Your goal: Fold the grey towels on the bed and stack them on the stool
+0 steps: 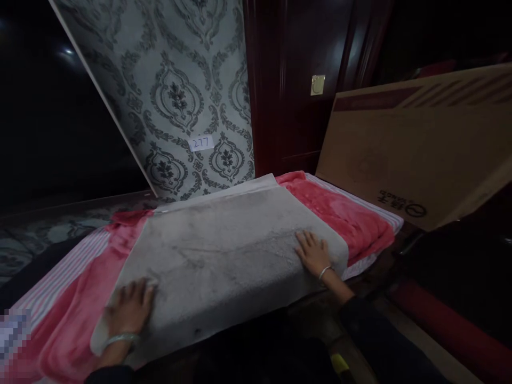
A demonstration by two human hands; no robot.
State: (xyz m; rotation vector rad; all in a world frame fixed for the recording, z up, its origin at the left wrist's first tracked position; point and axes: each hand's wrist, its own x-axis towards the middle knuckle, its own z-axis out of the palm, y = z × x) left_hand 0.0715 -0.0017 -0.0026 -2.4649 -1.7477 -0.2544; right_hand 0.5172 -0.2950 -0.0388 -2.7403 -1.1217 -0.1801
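A grey, mat-like sheet of fabric [224, 234] lies spread over a pink plush blanket [332, 210], its front edge hanging down toward me. Faint creases run across its middle. My left hand [131, 306] rests on the sheet's near left part, fingers spread and slightly blurred. Near the right edge, my right hand [314, 253] lies flat on the same sheet with its fingers apart. Neither hand grips anything. Under the blanket, a striped cloth [76, 261] shows at both sides.
A large cardboard box [400, 149] stands at the right. Behind are patterned wallpaper [180, 101] with a paper label [201, 142] reading 277, and a dark red wooden panel [288, 80]. A large black screen [60, 117] fills the left.
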